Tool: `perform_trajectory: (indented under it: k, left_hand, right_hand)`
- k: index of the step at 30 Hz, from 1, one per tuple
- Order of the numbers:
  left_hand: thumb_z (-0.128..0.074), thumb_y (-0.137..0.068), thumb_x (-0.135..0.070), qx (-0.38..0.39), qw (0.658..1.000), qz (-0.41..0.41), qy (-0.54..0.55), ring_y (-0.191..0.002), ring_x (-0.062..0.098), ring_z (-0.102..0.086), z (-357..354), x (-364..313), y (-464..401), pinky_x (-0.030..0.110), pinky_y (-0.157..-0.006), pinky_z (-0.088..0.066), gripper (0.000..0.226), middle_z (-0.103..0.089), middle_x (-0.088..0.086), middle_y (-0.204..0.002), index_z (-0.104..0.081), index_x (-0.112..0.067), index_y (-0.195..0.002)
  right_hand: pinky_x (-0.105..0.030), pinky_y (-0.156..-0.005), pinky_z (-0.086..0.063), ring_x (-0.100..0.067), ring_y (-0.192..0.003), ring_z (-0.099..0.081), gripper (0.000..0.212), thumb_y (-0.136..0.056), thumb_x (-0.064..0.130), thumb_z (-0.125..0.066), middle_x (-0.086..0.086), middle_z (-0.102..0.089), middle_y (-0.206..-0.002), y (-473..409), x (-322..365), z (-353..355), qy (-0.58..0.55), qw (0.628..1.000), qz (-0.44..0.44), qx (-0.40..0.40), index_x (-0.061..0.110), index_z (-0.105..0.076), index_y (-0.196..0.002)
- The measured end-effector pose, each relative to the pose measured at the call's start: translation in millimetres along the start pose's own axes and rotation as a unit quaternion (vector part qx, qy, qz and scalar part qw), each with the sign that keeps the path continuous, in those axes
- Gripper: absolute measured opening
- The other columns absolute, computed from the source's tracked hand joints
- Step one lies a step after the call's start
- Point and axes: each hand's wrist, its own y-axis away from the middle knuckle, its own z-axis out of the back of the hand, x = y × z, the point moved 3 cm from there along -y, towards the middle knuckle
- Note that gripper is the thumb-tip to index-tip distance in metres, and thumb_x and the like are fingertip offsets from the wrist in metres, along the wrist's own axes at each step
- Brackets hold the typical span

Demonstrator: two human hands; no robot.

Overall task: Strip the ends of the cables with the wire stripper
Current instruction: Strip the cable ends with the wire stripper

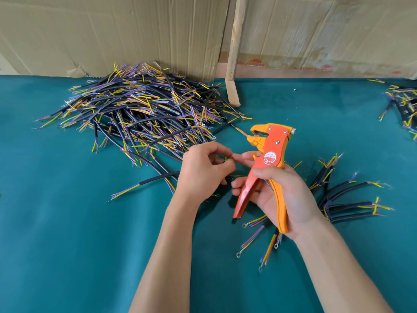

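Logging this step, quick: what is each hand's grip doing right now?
Left hand: fingers pinch a thin wire end; which cable cannot be told.
Right hand: grips the wire stripper by its handles.

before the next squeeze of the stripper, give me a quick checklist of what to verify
1. Right hand holds the wire stripper by both handles: ok.
2. Stripper head is open and holds no wire: ok.
3. Left hand pinches a wire end beside the tool: ok, though which wire is hidden by the fingers.
4. Wire end seated in the stripper head: not ok, it lies below the head.
5. Wire already stripped or not: cannot tell.
6. Supply at hand: ok, big cable pile lies on the green table, smaller bunch at right.
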Motion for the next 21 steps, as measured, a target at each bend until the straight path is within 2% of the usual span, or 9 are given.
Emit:
perform_trajectory:
  k: [4, 8, 13, 16, 18, 21]
  left_hand:
    - [-0.069, -0.077, -0.007, 0.006, 0.999, -0.021, -0.035, -0.045, 0.014, -0.062, -2.4, -2.0, 0.1, 0.025, -0.054, -0.054, 0.018, -0.074, 0.002, -0.074, -0.076, -0.020, -0.086]
    - [-0.069, -0.077, -0.009, -0.001, 0.997, -0.039, -0.065, -0.055, 0.018, -0.064, -4.5, -3.1, 1.2, 0.032, -0.058, -0.056, 0.017, -0.074, 0.000, -0.084, -0.077, -0.020, -0.087]
    - [-0.072, -0.074, -0.006, -0.002, 0.994, -0.071, -0.082, -0.072, 0.009, -0.066, -5.3, -6.9, 1.1, 0.030, -0.071, -0.056, 0.013, -0.072, -0.008, -0.101, -0.074, -0.015, -0.083]
    - [-0.072, -0.073, -0.008, 0.019, 0.995, -0.071, -0.070, -0.078, 0.011, -0.067, -4.0, -6.5, 0.8, 0.031, -0.078, -0.055, 0.012, -0.071, -0.011, -0.107, -0.072, -0.016, -0.081]
    - [-0.068, -0.071, -0.018, 0.042, 0.997, -0.053, -0.042, -0.077, 0.013, -0.066, -2.3, -7.5, 1.8, 0.033, -0.075, -0.056, 0.013, -0.072, -0.011, -0.108, -0.072, -0.019, -0.083]
    - [-0.057, -0.070, -0.023, 0.084, 0.996, -0.011, 0.031, -0.057, 0.010, -0.059, -0.5, -9.2, 4.4, 0.029, -0.057, -0.050, 0.028, -0.076, -0.003, -0.096, -0.075, -0.016, -0.090]
  right_hand:
    - [-0.043, -0.071, -0.060, -0.034, -0.073, -0.069, 0.049, -0.077, 0.007, -0.061, -0.025, -0.068, -0.127, -0.3, 1.0, 2.3, -0.027, 1.000, -0.011, -0.002, 0.000, -0.056, -0.126]
    - [-0.040, -0.069, -0.059, -0.033, -0.075, -0.070, 0.043, -0.077, 0.004, -0.062, -0.029, -0.069, -0.123, -0.8, 2.1, 3.9, -0.028, 1.000, 0.001, -0.012, 0.002, -0.058, -0.120]
    - [-0.039, -0.069, -0.058, -0.031, -0.076, -0.069, 0.041, -0.077, 0.004, -0.062, -0.032, -0.069, -0.120, -1.1, 3.2, 6.4, -0.041, 0.999, 0.002, -0.019, 0.004, -0.058, -0.118]
    - [-0.040, -0.069, -0.058, -0.030, -0.075, -0.069, 0.042, -0.077, 0.003, -0.063, -0.032, -0.070, -0.117, -1.3, 2.7, 6.2, -0.045, 0.999, 0.001, -0.021, 0.004, -0.058, -0.119]
    - [-0.039, -0.069, -0.058, -0.030, -0.075, -0.068, 0.041, -0.078, 0.003, -0.062, -0.031, -0.070, -0.115, -1.0, 2.7, 5.8, -0.056, 0.998, -0.001, -0.017, 0.004, -0.058, -0.119]
    - [-0.039, -0.070, -0.058, -0.031, -0.078, -0.069, 0.042, -0.078, 0.004, -0.062, -0.029, -0.071, -0.111, -0.2, 3.6, 5.7, -0.065, 0.998, -0.004, -0.010, 0.005, -0.059, -0.120]
